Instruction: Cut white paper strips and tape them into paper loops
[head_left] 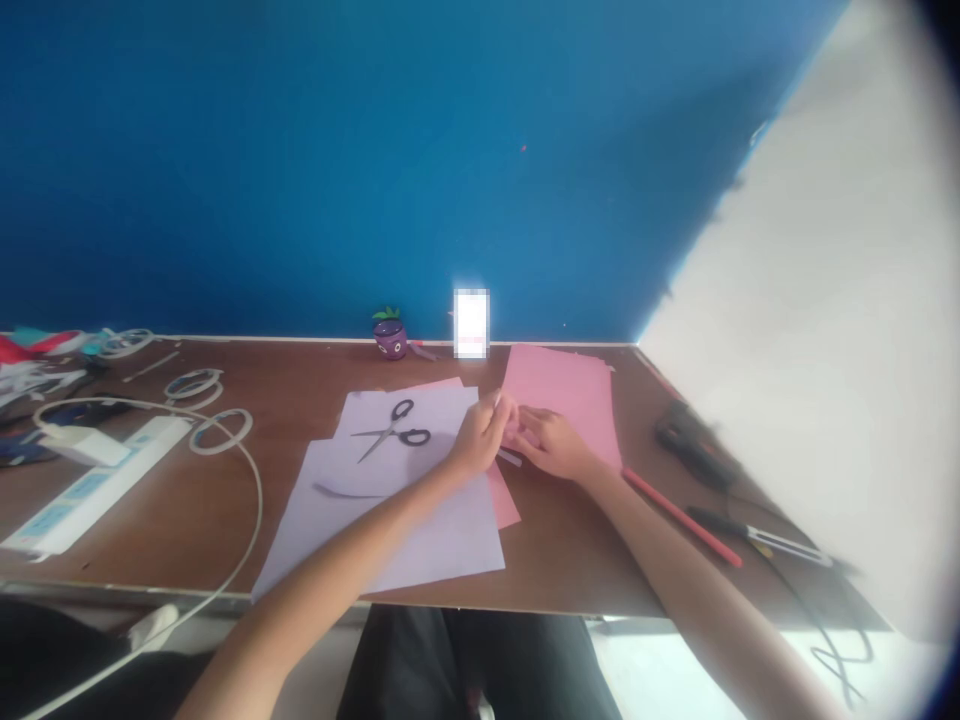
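My left hand [481, 432] is closed with its fingertips pinched together. My right hand [553, 445] meets it from the right, fingers bent inward and thumb below. Something small and pinkish lies between the fingertips, too blurred to name. Under and behind my right hand is a pink sheet of paper [566, 385]. A thin pale strip [510, 457] shows just below the hands. Left of my left hand, scissors [390, 432] with black handles lie spread on white paper sheets [442, 540]. A pink corner of paper [504, 500] sticks out from beneath the white sheets.
Cables and a white power strip [97, 485] occupy the table's left side. At the back stand a purple pot-shaped figure [390, 338] and a bright blurred rectangle [471, 324]. A red stick [682, 517], a pen-like tool [757, 537] and a dark object [696, 445] lie right.
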